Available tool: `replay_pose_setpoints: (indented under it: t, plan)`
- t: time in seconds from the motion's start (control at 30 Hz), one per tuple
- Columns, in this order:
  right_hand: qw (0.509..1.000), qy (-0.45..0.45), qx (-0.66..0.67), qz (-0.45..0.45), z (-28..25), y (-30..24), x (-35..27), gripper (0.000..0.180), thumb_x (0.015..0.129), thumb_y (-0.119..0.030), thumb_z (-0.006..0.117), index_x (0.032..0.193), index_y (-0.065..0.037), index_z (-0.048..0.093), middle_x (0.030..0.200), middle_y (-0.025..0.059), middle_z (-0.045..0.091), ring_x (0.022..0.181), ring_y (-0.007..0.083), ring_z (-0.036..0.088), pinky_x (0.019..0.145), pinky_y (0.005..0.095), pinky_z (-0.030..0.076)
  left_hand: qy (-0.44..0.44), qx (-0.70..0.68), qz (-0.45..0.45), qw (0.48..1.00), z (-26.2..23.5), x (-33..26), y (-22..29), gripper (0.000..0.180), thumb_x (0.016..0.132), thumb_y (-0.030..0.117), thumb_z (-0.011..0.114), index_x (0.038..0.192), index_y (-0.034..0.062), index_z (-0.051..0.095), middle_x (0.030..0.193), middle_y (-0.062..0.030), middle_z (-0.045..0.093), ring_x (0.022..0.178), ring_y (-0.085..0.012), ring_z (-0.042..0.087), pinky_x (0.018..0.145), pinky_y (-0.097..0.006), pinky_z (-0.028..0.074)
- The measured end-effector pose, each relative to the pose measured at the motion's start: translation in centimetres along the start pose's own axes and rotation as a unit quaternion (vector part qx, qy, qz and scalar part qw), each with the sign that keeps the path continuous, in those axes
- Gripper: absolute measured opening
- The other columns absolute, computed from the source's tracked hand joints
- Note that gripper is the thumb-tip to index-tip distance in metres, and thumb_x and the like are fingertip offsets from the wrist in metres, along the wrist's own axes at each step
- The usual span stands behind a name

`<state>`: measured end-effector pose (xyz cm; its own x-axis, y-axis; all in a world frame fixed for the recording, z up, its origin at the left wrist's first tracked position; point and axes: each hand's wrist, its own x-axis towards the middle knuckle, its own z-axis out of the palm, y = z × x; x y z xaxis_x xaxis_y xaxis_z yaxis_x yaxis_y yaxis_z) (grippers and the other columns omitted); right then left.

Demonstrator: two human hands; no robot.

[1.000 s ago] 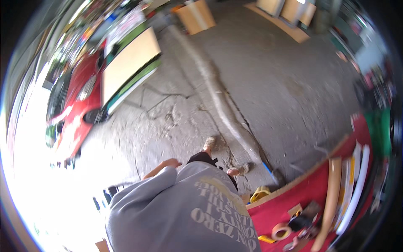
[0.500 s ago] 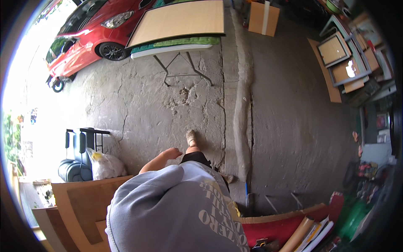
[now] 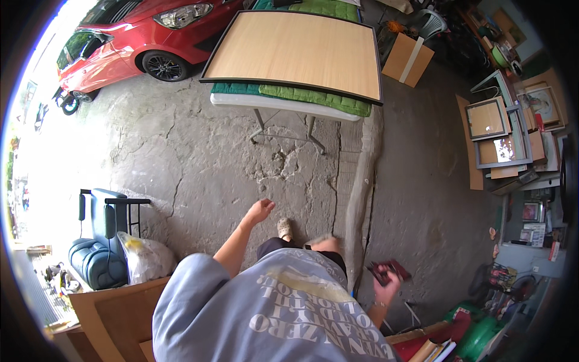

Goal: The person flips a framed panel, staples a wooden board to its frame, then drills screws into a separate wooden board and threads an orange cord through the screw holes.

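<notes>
Cracked concrete floor (image 3: 199, 151), garage clutter at right. Wood panel (image 3: 298, 51) on counter (image 3: 283, 102), top centre. Cardboard box (image 3: 408, 57) upper right. Left hand (image 3: 259, 211) empty, fingers loose; right hand (image 3: 386, 289) grips dark red tool (image 3: 389, 270), lower right.

Daylight enters from the left, where the view burns out to white beyond the red car (image 3: 114, 45). The concrete floor (image 3: 229, 157) is evenly lit; soft shadow lies under the table (image 3: 295, 54). The right side is dimmer. The right hand (image 3: 386, 283) is motion-blurred, the left hand (image 3: 259, 211) sharper. Strong fisheye bending at the edges, dark vignette in the corners, detail smeared near the rim
</notes>
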<state>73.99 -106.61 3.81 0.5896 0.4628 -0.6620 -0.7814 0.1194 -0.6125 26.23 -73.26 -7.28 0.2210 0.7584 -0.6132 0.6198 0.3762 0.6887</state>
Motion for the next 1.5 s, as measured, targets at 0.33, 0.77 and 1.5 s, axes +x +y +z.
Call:
replay_pose_setpoints:
  t: [0.33,0.77,1.5]
  plan:
    - [0.941,-0.16,-0.277,0.113,36.1,2.6,7.9,0.051,0.083,0.004,0.059,0.134,-0.002,0.058,0.125,0.0145,0.069,0.114,0.0265,0.069,0.09,0.0372,0.055,0.212,-0.113,0.073,0.968,-8.6,6.2,9.9,0.024,0.104,0.021,0.062,0.119,0.0025,0.066,0.099,-0.0107,0.075,0.092,-0.02,0.073,0.084,-0.035,0.057]
    - [0.863,-0.297,-0.404,0.061,65.0,5.7,24.5,0.033,0.085,-0.004,0.066,0.117,0.003,0.064,0.095,0.0081,0.07,0.086,0.018,0.07,0.08,0.0326,0.056,0.347,0.033,0.236,0.907,-18.4,28.1,32.3,0.023,0.092,0.008,0.067,0.115,0.0047,0.067,0.115,-0.0167,0.066,0.111,-0.0376,0.06,0.098,-0.045,0.048]
    - [0.865,-0.144,-0.48,-0.011,90.4,0.0,52.6,0.022,0.098,-0.021,0.066,0.109,-0.002,0.067,0.084,0.0058,0.07,0.076,0.0154,0.071,0.061,0.0335,0.061,0.109,0.184,0.172,0.962,-12.1,87.0,73.2,0.044,0.085,0.035,0.078,0.119,0.0077,0.074,0.13,-0.015,0.065,0.132,-0.032,0.052,0.118,-0.047,0.03]
